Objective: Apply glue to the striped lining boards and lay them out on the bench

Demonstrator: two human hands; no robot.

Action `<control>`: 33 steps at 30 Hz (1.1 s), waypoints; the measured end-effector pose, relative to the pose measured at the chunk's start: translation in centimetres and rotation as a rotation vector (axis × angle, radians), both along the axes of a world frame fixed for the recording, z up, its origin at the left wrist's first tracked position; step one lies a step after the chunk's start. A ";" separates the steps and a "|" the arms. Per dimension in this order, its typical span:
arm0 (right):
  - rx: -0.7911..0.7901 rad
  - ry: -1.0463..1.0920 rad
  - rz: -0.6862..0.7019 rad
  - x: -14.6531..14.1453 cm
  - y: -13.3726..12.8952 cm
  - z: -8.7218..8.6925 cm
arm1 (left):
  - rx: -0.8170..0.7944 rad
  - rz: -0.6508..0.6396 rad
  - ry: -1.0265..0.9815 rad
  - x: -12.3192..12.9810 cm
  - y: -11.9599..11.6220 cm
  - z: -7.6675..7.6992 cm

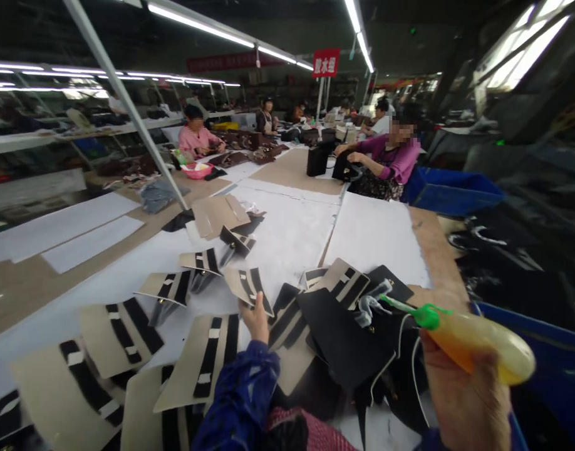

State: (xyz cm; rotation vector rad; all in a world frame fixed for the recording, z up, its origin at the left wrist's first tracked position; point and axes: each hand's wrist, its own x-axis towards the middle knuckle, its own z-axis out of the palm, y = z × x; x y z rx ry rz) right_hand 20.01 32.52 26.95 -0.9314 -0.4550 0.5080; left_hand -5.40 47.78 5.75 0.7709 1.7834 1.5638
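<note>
My left hand point(256, 321) reaches over the table and grips a beige panel point(243, 289) with black strips by its near edge, thumb on top. At the right, my right hand point(470, 391) is wrapped round a glue bottle point(485, 344) of yellowish liquid; its green-wrapped neck points left. Similar beige panels with black strips and white tabs point(205, 357) lie in a fan at the left. Between the hands is a heap of black pieces point(346, 338) with white cords and more striped panels.
White sheets point(287, 219) cover the table. A metal pole point(128, 106) rises at the left. Blue bins point(456, 188) stand at the right. A person in purple point(403, 156) handles black bags across the table; another in pink point(198, 138) sits further left.
</note>
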 end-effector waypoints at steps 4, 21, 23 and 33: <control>0.004 0.142 -0.049 0.7 -0.4 -0.6 | -0.154 -0.161 0.070 1.5 -4.9 -0.8; 0.055 0.254 -0.147 3.5 -3.0 -2.0 | -0.338 -0.764 0.840 11.2 2.1 -2.8; 0.061 0.265 -0.179 4.1 -3.5 -2.2 | -0.313 -0.766 0.862 11.0 2.1 -2.9; 0.076 0.274 -0.280 5.6 -5.7 -2.5 | -0.110 -0.863 0.588 11.9 2.3 -0.8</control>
